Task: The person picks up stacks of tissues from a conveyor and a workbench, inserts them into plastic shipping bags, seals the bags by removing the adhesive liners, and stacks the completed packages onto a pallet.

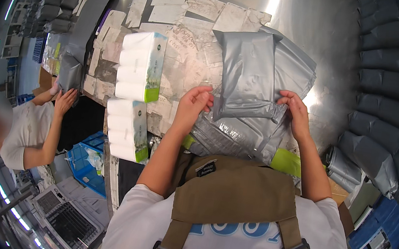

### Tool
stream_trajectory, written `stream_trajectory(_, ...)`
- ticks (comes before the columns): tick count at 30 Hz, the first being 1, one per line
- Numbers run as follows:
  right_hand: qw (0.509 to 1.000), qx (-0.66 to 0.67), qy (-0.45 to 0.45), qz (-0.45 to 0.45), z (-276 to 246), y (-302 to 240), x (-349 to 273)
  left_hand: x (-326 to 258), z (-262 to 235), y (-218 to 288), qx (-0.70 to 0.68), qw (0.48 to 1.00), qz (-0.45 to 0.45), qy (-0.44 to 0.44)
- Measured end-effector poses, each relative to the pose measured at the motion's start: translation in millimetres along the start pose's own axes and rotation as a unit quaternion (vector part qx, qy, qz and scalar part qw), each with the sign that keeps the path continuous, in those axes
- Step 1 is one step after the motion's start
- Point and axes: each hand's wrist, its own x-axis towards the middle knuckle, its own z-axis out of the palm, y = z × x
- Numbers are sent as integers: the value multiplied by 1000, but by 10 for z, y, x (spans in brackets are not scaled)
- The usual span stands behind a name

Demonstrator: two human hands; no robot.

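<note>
A filled grey plastic mailing bag (248, 75) lies in front of me on top of more flat grey mailing bags (293, 69). At its lower left corner, my left hand (194, 105) is closed with the fingers curled; whatever they hold, if anything, is hidden. My right hand (294, 112) pinches at the lower right edge of the bag, thumb and fingers together. Just left of my left hand stand two white multi-roll tissue packs (134, 67) with green and blue printed ends. Below the bag, a crinkled clear plastic wrap (215, 134) shows near my waist.
Worn paper labels and card pieces cover the metal table (317, 19). Rows of stuffed grey bags (381, 102) line the right side. At the left, another person (34, 129) handles a grey bag (70, 71). A blue crate (88, 160) and a keyboard (72, 223) are lower left.
</note>
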Motion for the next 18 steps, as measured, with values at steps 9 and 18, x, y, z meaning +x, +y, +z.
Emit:
stream_trajectory(9, 993, 74, 32, 82, 38, -8, -36, 10, 184, -185, -78, 995, -23, 64)
stream_trajectory(18, 985, -144, 90, 17, 281, 102, 49, 33, 557, -350, 306, 922, 180, 155)
